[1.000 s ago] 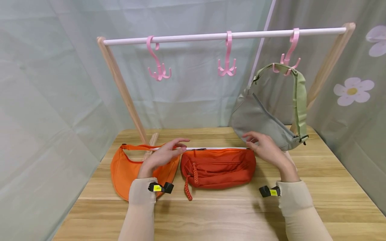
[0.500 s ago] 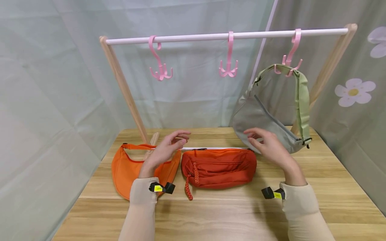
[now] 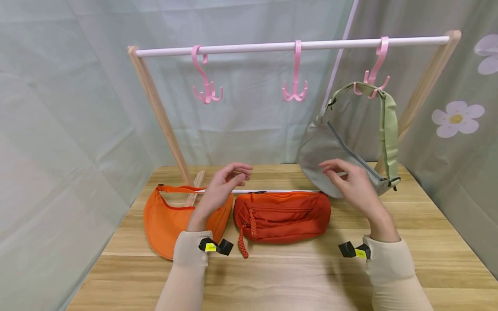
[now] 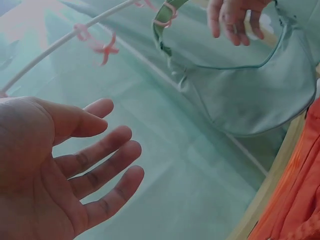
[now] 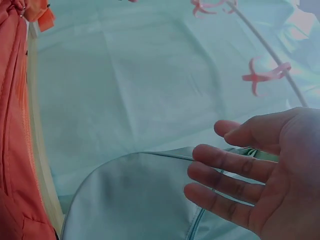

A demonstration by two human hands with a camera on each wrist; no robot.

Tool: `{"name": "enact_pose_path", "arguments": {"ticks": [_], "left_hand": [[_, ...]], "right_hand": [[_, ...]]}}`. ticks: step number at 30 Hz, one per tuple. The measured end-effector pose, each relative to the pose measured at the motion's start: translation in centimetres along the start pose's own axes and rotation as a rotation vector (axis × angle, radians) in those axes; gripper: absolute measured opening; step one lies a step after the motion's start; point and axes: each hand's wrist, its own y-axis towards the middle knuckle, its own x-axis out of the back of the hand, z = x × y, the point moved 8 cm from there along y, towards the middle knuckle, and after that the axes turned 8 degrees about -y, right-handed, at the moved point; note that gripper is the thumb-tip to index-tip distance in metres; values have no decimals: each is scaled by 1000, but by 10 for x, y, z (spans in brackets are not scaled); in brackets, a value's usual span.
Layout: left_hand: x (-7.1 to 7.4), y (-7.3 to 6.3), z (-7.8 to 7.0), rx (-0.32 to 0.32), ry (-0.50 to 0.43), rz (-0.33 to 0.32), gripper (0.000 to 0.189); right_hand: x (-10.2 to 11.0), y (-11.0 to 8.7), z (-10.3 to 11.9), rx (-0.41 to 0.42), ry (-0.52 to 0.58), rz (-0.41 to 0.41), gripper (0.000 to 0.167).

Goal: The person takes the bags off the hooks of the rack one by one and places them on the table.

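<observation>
In the head view, my left hand (image 3: pixel 219 188) hovers above the right end of an orange shoulder bag (image 3: pixel 165 226), its fingers loosely bent around nothing. My right hand (image 3: pixel 352 185) is held in front of a grey-green shoulder bag (image 3: pixel 323 153), likewise holding nothing. That bag's light green strap (image 3: pixel 389 125) hangs over the right pink hook (image 3: pixel 375 77). Between the hands, a red waist bag (image 3: pixel 282 218) with braided zipper pulls lies on the table. Both wrist views show relaxed fingers (image 4: pixel 107 155) with bare air between them; whether the right hand touches the grey-green bag is unclear.
A wooden rack with a white rail (image 3: pixel 249 48) spans the table (image 3: pixel 292 280). A left pink hook (image 3: pixel 206 86) and a middle pink hook (image 3: pixel 295 82) hang from it with no bag. Pale curtains (image 3: pixel 78 108) stand behind and beside.
Both hands have risen slightly, and the left has shifted a little to the right. The right hand has moved rightward across the grey-green bag. The bags on the table stay put.
</observation>
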Motion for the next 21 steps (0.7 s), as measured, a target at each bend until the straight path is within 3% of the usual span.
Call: {"name": "enact_pose_path", "arguments": {"ticks": [9,21], "left_hand": [[-14,3,-1,-35,-21,3,26],[-28,3,-7,-42,-30,-16,23]], "right_hand": [[14,-2,5,-13,63,-98,21],[17,-4,9,-9,72,-125,21]]}}
